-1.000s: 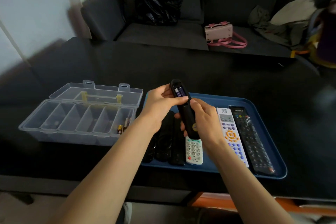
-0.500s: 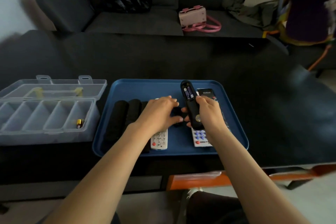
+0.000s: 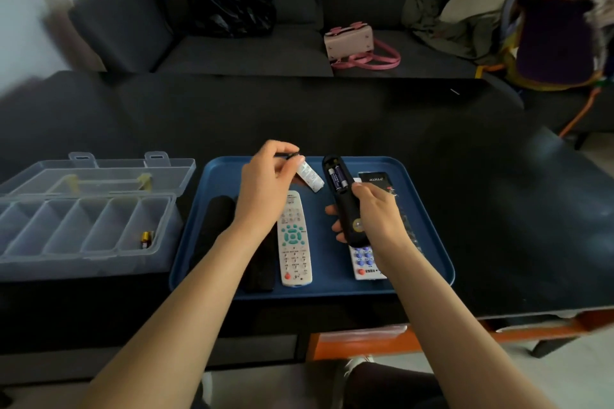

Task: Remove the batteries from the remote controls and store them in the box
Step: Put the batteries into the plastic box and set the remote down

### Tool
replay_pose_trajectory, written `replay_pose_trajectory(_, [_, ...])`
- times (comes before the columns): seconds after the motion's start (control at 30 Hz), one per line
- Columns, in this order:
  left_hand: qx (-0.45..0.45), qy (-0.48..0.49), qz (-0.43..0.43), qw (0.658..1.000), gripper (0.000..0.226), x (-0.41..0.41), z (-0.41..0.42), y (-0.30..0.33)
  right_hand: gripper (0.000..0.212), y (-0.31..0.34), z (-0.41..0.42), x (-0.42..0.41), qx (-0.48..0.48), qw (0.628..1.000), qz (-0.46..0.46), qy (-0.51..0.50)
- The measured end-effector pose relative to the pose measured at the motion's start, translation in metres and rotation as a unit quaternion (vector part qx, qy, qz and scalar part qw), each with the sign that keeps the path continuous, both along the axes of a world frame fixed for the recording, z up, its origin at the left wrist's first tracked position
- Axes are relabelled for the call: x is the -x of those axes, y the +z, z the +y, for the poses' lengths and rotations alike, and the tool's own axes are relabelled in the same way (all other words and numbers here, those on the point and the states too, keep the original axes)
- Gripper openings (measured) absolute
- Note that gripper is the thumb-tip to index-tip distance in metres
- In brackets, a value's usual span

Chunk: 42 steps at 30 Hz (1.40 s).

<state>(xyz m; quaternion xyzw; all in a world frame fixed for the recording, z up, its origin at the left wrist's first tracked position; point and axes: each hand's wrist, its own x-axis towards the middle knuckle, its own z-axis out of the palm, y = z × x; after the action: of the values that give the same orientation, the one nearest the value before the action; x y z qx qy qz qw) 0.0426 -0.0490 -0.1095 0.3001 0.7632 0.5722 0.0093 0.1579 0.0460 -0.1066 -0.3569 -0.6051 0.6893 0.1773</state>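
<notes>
holding: right hand (image 3: 375, 216) grips black remote (image 3: 345, 206) | left hand (image 3: 265, 183) pinches cover (image 3: 307, 173) | box (image 3: 83, 242): one battery (image 3: 146, 239)

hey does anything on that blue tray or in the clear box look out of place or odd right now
Nothing looks damaged or spilled. The black remote in the right hand has its back open, two batteries exposed. A small white piece, perhaps a cover, lies askew on the blue tray. The clear box shows batteries only in its rightmost compartment.

Both forearms are bare, no sleeves, watch or rings showing on the left hand (image 3: 265, 183) or right hand (image 3: 378, 212); dark trousers (image 3: 382, 385) below.
</notes>
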Motion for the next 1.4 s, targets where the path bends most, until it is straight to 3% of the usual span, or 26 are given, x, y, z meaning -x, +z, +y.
replay_pose_trajectory(0.17, [-0.088, -0.015, -0.174, 0.981, 0.010, -0.001, -0.005, 0.003, 0.024, 0.002, -0.012, 0.008, -0.008, 0.998, -0.015, 0.052])
replay_pose_trajectory(0.33, [-0.164, 0.039, -0.340, 0.925, 0.020, 0.004, -0.008, 0.003, 0.020, 0.006, -0.021, 0.014, -0.003, 0.998, -0.005, 0.055])
replay_pose_trajectory(0.4, [-0.179, 0.041, -0.365, 0.913, 0.022, 0.005, -0.012, 0.002, 0.021, 0.008, -0.024, 0.015, 0.001, 0.998, 0.002, 0.058])
replay_pose_trajectory(0.47, [-0.148, 0.024, -0.324, 0.934, 0.021, 0.005, -0.016, 0.002, 0.021, 0.009, -0.027, 0.016, 0.000, 0.998, 0.007, 0.064])
replay_pose_trajectory(0.57, [-0.052, -0.003, -0.186, 0.981, 0.013, 0.003, -0.021, 0.000, 0.024, 0.008, -0.029, 0.017, 0.003, 0.998, 0.006, 0.060])
replay_pose_trajectory(0.7, [0.055, -0.008, -0.046, 0.997, 0.022, 0.002, -0.025, -0.002, 0.027, 0.009, -0.028, 0.019, 0.032, 0.998, 0.013, 0.046])
replay_pose_trajectory(0.77, [0.065, -0.021, -0.037, 0.997, 0.029, 0.005, -0.028, -0.001, 0.027, 0.010, -0.028, 0.020, 0.035, 0.998, 0.021, 0.046])
replay_pose_trajectory(0.87, [0.056, -0.020, -0.038, 0.998, 0.021, 0.007, -0.030, 0.000, 0.025, 0.011, -0.028, 0.022, 0.030, 0.998, 0.027, 0.049])
replay_pose_trajectory(1.07, [0.095, 0.074, 0.079, 0.990, 0.025, 0.007, -0.028, -0.002, 0.020, 0.010, -0.032, 0.025, 0.020, 0.997, 0.028, 0.065])
replay_pose_trajectory(1.4, [0.123, 0.072, 0.099, 0.985, 0.046, -0.004, -0.015, 0.000, 0.023, 0.006, -0.041, 0.029, -0.047, 0.996, 0.023, 0.077])
